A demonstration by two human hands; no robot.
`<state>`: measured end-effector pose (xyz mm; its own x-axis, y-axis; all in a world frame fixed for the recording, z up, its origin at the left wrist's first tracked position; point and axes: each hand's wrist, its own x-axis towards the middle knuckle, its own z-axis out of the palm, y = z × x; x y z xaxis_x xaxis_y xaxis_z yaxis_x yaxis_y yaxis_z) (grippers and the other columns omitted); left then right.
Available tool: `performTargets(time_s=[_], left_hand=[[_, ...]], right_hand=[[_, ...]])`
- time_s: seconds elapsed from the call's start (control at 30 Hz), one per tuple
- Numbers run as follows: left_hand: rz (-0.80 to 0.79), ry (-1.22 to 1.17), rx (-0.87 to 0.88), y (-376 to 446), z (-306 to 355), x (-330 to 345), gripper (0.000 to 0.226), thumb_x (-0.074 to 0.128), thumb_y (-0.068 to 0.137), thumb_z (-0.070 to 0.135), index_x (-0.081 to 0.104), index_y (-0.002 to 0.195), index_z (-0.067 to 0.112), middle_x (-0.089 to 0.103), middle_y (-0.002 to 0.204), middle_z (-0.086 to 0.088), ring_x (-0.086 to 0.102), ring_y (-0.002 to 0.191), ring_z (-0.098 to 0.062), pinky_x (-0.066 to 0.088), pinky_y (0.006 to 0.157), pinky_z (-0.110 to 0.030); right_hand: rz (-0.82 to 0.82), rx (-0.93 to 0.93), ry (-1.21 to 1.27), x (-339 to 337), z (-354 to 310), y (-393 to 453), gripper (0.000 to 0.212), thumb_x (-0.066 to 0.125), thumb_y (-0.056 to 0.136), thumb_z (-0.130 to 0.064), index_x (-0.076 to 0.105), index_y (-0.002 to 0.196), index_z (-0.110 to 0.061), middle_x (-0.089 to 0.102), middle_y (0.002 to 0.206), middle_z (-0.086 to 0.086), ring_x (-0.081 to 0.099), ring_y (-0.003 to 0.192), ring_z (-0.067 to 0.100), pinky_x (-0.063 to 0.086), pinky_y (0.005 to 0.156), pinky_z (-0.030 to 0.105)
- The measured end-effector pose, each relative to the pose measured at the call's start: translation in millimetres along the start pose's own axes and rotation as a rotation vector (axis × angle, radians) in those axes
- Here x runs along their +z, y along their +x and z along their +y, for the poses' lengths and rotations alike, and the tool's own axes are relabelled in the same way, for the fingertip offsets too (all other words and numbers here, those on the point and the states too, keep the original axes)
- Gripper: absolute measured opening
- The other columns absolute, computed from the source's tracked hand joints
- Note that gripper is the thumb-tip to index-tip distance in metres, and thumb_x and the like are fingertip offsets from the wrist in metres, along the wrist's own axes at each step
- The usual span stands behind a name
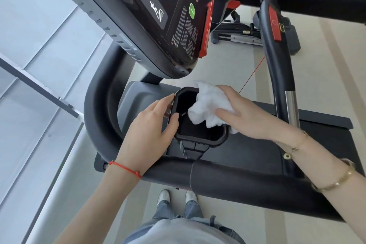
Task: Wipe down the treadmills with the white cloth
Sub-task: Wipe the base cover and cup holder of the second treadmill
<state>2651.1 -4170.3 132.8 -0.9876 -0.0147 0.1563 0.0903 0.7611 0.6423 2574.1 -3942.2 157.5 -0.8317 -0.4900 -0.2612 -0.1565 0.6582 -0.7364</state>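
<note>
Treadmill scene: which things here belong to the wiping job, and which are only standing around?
Part of the job:
- white cloth, under the right hand
- cup holder, steadied at its rim by the left hand
- treadmill console

Not part of it now:
- red safety cord
- other gym machine behind
- window frame

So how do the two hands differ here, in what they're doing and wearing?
The right hand presses the white cloth into the cup holder; the left hand holds no cloth and grips the holder's rim. The left wrist wears a red string, the right wrist gold bracelets. Both are bare.
</note>
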Motion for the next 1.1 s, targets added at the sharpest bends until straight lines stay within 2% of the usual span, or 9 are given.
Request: performTargets(time_s=[0.07, 0.13, 0.23, 0.3, 0.47, 0.57, 0.8, 0.93, 1.1], left_hand=[[-0.004, -0.002, 0.001, 0.5, -0.1, 0.3, 0.045, 0.051, 0.096, 0.033, 0.048, 0.141, 0.023, 0.064, 0.116, 0.008, 0.061, 0.101, -0.008, 0.051, 0.088, -0.027], [-0.006, 0.004, 0.004, 0.2, 0.2, 0.3, 0.046, 0.051, 0.097, 0.033, 0.048, 0.141, 0.023, 0.064, 0.115, 0.007, 0.061, 0.101, -0.01, 0.051, 0.087, -0.029], [-0.011, -0.005, 0.008, -0.7, -0.2, -0.3, 0.046, 0.051, 0.097, 0.032, 0.047, 0.142, 0.022, 0.064, 0.118, 0.006, 0.061, 0.104, -0.011, 0.051, 0.09, -0.031], [-0.009, -0.011, 0.01, -1.0, -0.3, -0.7, 0.047, 0.051, 0.097, 0.032, 0.047, 0.142, 0.022, 0.064, 0.12, 0.006, 0.06, 0.105, -0.011, 0.051, 0.091, -0.031], [-0.006, -0.011, 0.01, -0.9, 1.2, 0.3, 0.046, 0.051, 0.097, 0.031, 0.047, 0.142, 0.022, 0.064, 0.115, 0.007, 0.06, 0.099, -0.011, 0.051, 0.087, -0.029], [-0.012, -0.017, 0.016, -0.6, 0.9, 1.0, 0.046, 0.051, 0.097, 0.031, 0.047, 0.142, 0.022, 0.064, 0.113, 0.007, 0.06, 0.099, -0.011, 0.049, 0.085, -0.026], [-0.008, -0.021, 0.014, 0.1, -0.1, 0.8, 0.046, 0.051, 0.097, 0.031, 0.048, 0.141, 0.021, 0.064, 0.114, 0.007, 0.061, 0.101, -0.012, 0.052, 0.089, -0.031], [-0.01, -0.024, 0.011, -0.2, 1.0, 0.4, 0.045, 0.052, 0.097, 0.03, 0.048, 0.141, 0.022, 0.064, 0.111, 0.007, 0.061, 0.098, -0.011, 0.052, 0.086, -0.032], [-0.012, -0.019, 0.011, -0.1, 1.2, 0.5, 0.046, 0.053, 0.096, 0.031, 0.049, 0.14, 0.021, 0.064, 0.109, 0.006, 0.061, 0.097, -0.011, 0.052, 0.085, -0.031]], right_hand=[[-0.043, 0.052, 0.137, -5.9, -7.0, -1.3, 0.052, 0.06, 0.082, -0.026, 0.042, 0.129, -0.034, 0.062, 0.101, -0.007, 0.063, 0.082, 0.008, 0.056, 0.069, 0.028], [-0.025, 0.107, 0.259, -7.0, -13.0, 0.8, 0.05, 0.064, 0.075, -0.046, 0.05, 0.123, -0.036, 0.065, 0.103, -0.014, 0.064, 0.09, 0.003, 0.055, 0.081, 0.032], [0.172, 0.12, 0.08, 7.0, -15.4, 11.6, 0.052, 0.059, 0.078, -0.069, 0.055, 0.115, -0.032, 0.063, 0.097, -0.016, 0.062, 0.086, 0.001, 0.053, 0.067, 0.023], [0.272, 0.082, -0.109, 17.2, -14.0, 21.5, 0.045, 0.06, 0.081, -0.061, 0.053, 0.114, -0.03, 0.057, 0.092, -0.017, 0.057, 0.078, 0.003, 0.047, 0.054, 0.02], [0.211, -0.144, -0.226, 12.6, -10.1, 37.9, 0.041, 0.067, 0.085, -0.041, 0.053, 0.121, -0.025, 0.059, 0.114, -0.012, 0.054, 0.103, 0.013, 0.041, 0.084, 0.028], [0.129, -0.186, -0.271, 8.6, -14.8, 46.7, 0.045, 0.067, 0.085, -0.045, 0.054, 0.124, -0.025, 0.06, 0.117, -0.013, 0.054, 0.105, 0.011, 0.039, 0.086, 0.025], [0.212, -0.023, -0.069, 20.2, 12.2, 12.1, 0.047, 0.061, 0.087, -0.047, 0.042, 0.128, -0.034, 0.051, 0.113, -0.017, 0.051, 0.096, -0.002, 0.037, 0.069, 0.018], [0.146, -0.146, -0.349, 14.0, -0.7, 33.4, 0.048, 0.055, 0.092, -0.043, 0.04, 0.134, -0.026, 0.047, 0.126, -0.01, 0.052, 0.099, 0.016, 0.037, 0.072, 0.029], [0.15, -0.227, -0.488, 16.0, -9.9, 47.6, 0.045, 0.053, 0.093, -0.049, 0.044, 0.132, -0.028, 0.051, 0.123, -0.014, 0.05, 0.1, 0.01, 0.031, 0.073, 0.03]])
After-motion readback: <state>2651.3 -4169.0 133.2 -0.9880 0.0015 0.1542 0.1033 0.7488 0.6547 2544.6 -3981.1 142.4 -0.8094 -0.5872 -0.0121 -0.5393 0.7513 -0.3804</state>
